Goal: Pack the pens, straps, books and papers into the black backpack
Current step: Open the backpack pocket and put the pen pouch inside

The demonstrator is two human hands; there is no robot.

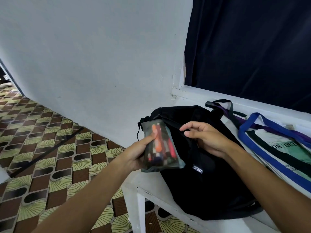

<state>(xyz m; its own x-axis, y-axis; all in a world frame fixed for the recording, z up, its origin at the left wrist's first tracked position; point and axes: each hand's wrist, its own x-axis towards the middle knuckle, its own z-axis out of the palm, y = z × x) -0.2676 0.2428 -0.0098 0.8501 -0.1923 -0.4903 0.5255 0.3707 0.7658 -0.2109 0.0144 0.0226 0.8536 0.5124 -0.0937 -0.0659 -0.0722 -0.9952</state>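
Over the white table (151,185), the left hand (138,153) grips a dark see-through mesh pouch (159,147) of orange and red pens, thumb curled on its face. The right hand (205,140) pinches the fabric of the soft black backpack (210,182) — best to pull the opening wide, then slide the pouch in end-first. Whether the backpack holds anything I cannot tell. Coloured straps (262,126) and printed papers (286,148) lie beside it.

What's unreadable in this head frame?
- Backpack opening: black on black, open or zipped unclear.
- Pen pouch contents: mesh blurs them, count unknown.
- Papers: cut by right edge, crossed by straps.
- Right hand: grip on fabric unclear.
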